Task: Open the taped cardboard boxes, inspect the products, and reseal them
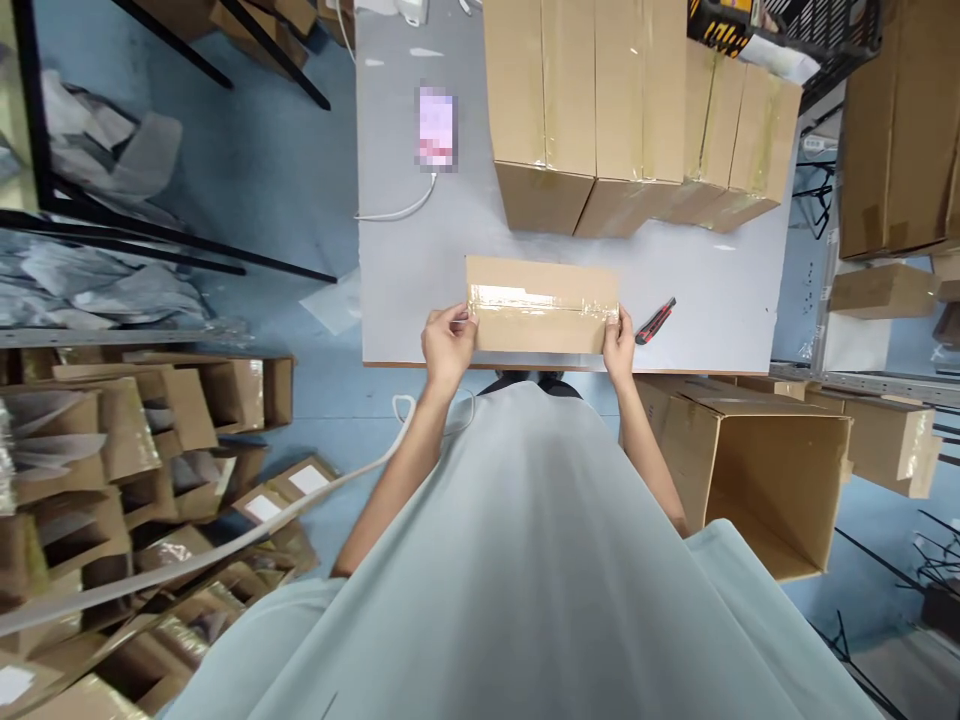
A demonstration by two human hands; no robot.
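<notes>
A long, narrow cardboard box (544, 333) lies at the near edge of the pale table, with clear shiny tape along its middle seam. My left hand (450, 345) pinches its left end, thumb and fingers closed at the taped corner. At the opposite end my right hand (619, 343) grips the box, fingers closed around the edge. Just right of that hand rests a red and black utility knife (656, 321). What is inside the box is hidden.
Several taped cardboard boxes (585, 90) stand along the back of the table (420, 290). A phone (436, 127) on a white cable lies at the left. A black crate (817, 30) sits back right. Below the table's right side is an open carton (780, 490); many boxes (127, 430) fill the left.
</notes>
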